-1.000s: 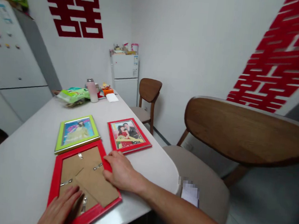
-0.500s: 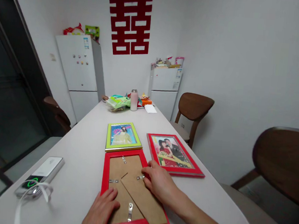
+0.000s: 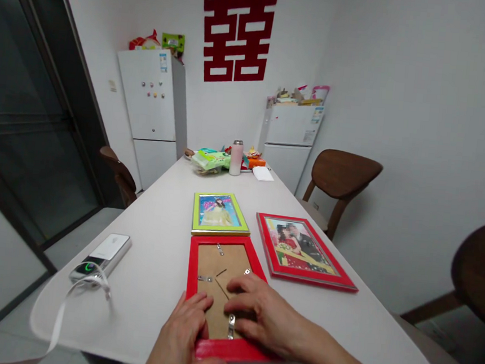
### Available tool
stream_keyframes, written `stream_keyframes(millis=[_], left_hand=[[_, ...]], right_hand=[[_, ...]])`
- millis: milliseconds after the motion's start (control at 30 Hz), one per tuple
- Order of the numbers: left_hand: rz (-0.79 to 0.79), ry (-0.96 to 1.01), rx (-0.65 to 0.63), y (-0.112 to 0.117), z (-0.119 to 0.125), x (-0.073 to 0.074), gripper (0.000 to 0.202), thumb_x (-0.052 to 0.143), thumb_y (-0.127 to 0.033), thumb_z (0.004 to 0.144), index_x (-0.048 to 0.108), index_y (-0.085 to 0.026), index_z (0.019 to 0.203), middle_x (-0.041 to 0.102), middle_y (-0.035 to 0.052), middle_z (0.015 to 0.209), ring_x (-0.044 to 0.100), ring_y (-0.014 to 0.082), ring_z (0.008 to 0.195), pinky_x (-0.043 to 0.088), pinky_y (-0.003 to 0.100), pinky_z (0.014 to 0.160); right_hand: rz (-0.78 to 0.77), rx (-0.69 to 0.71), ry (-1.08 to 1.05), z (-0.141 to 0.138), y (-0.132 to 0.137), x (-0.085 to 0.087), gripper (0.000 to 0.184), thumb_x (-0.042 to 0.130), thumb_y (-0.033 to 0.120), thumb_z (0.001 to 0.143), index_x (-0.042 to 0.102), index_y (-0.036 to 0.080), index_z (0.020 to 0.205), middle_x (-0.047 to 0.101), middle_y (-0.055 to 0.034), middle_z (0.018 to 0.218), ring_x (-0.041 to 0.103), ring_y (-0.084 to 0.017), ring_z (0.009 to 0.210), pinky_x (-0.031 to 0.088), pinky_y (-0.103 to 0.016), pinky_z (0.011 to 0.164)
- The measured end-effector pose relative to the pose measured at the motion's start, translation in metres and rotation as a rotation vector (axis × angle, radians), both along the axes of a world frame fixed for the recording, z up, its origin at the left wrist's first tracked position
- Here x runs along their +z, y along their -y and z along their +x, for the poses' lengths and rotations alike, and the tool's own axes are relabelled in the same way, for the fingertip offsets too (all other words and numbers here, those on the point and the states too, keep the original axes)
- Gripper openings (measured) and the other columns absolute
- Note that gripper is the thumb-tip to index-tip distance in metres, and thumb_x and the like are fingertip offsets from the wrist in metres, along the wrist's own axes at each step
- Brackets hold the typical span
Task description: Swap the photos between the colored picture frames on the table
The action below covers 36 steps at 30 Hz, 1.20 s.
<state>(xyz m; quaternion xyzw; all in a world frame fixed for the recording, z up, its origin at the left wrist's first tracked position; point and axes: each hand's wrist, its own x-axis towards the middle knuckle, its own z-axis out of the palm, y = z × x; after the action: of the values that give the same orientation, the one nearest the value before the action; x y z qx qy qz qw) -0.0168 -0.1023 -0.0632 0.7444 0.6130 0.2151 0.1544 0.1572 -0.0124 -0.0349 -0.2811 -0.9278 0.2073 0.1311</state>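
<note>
A red picture frame (image 3: 194,257) lies face down on the white table, its brown backing board (image 3: 214,315) upward. Metal turn clips sit along the board's edges, one lower metal clip (image 3: 231,326) beside my right fingertips. My left hand (image 3: 189,336) grips the frame's near left corner, fingers over the left side and thumb along the near edge. Across the right part of the backing rests my right hand (image 3: 260,314), fingers bent and apart, touching the board near that clip. It covers much of the stand flap and the frame's right side.
Beyond lies a green picture frame (image 3: 218,214), with another red frame (image 3: 304,252) face up at right. A power bank (image 3: 104,255) with a white strap is at left. A pink bottle (image 3: 236,157) and snack bags (image 3: 212,161) stand far off. Chairs (image 3: 345,171) flank the table.
My right hand has moved from the right-side clip down towards the lower clip. My left hand now wraps the near left corner, thumb at the near edge. The view has shifted left.
</note>
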Motion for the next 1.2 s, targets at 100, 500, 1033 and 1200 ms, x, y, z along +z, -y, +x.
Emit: stream_keyframes(millis=[100,500,1033,1200], left_hand=[[0.009,0.018,0.013,0.000,0.000,0.001,0.024,0.072,-0.025,0.047,0.054,-0.017,0.062,0.052,0.0138,0.116,0.043,0.0285,0.110,0.036,0.043,0.091],[0.076,0.018,0.003,-0.003,0.000,-0.005,0.030,0.075,-0.029,0.044,0.054,-0.017,0.062,0.055,0.0141,0.112,0.047,0.0288,0.107,0.038,0.044,0.089],[0.116,0.021,-0.008,-0.005,-0.003,-0.009,0.031,0.075,-0.034,0.043,0.057,-0.019,0.062,0.057,0.0125,0.109,0.049,0.0299,0.104,0.039,0.045,0.087],[0.090,0.002,-0.004,-0.005,-0.003,-0.009,0.031,0.076,-0.032,0.042,0.056,-0.018,0.061,0.056,0.0136,0.111,0.048,0.0305,0.105,0.039,0.045,0.088]], right_hand=[[-0.080,0.081,0.014,-0.006,0.009,0.002,0.020,0.056,0.019,0.068,0.065,0.028,0.084,0.052,-0.0011,0.102,0.043,-0.016,0.096,0.033,-0.028,0.085],[0.007,-0.076,-0.046,-0.042,-0.007,-0.001,0.016,0.047,0.023,0.076,0.061,0.018,0.081,0.055,-0.0040,0.084,0.047,-0.014,0.080,0.036,-0.024,0.071],[0.202,-0.408,0.073,-0.057,-0.053,-0.025,0.027,0.037,0.028,0.081,0.059,0.013,0.086,0.053,-0.0106,0.088,0.045,-0.020,0.085,0.032,-0.030,0.074],[0.199,-0.424,0.081,-0.062,-0.059,-0.026,0.027,0.040,0.027,0.079,0.058,0.018,0.097,0.052,-0.0090,0.090,0.044,-0.021,0.087,0.033,-0.031,0.072]])
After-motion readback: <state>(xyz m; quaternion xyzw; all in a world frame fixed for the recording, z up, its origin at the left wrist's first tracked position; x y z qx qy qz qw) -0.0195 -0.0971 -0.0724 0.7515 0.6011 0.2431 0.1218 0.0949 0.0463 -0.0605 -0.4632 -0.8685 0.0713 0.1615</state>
